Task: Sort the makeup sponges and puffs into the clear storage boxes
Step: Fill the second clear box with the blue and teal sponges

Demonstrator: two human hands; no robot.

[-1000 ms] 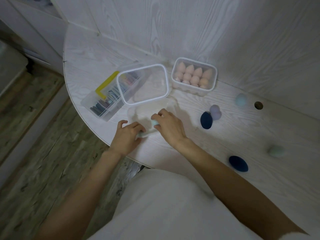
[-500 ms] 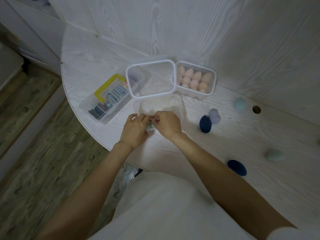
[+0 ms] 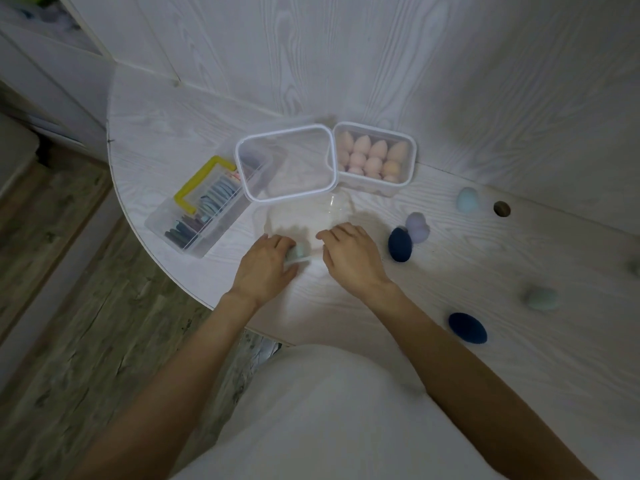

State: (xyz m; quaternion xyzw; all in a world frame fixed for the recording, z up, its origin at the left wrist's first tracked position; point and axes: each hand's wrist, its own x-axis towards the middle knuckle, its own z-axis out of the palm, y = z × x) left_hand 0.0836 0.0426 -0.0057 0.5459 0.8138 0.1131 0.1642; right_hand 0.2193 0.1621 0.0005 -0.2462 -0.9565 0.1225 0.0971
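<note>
A lid (image 3: 287,162) leans over the clear box (image 3: 304,216) where the left hand (image 3: 265,268) grips a mint sponge (image 3: 298,251), right hand (image 3: 349,256) loosely curled, dark sponges (image 3: 400,244) scattered on the white table (image 3: 485,271).

The counter (image 3: 450,271) is whitewashed wood-grain laminate, matt, as is the wall (image 3: 381,64) at the top of the frame. The storage boxes (image 3: 410,161) are clear glossy plastic. The pink sponges (image 3: 377,150) and navy sponge (image 3: 400,244) look soft, matt foam. The floor (image 3: 69,341), lower left, is weathered-looking wood plank.
</note>
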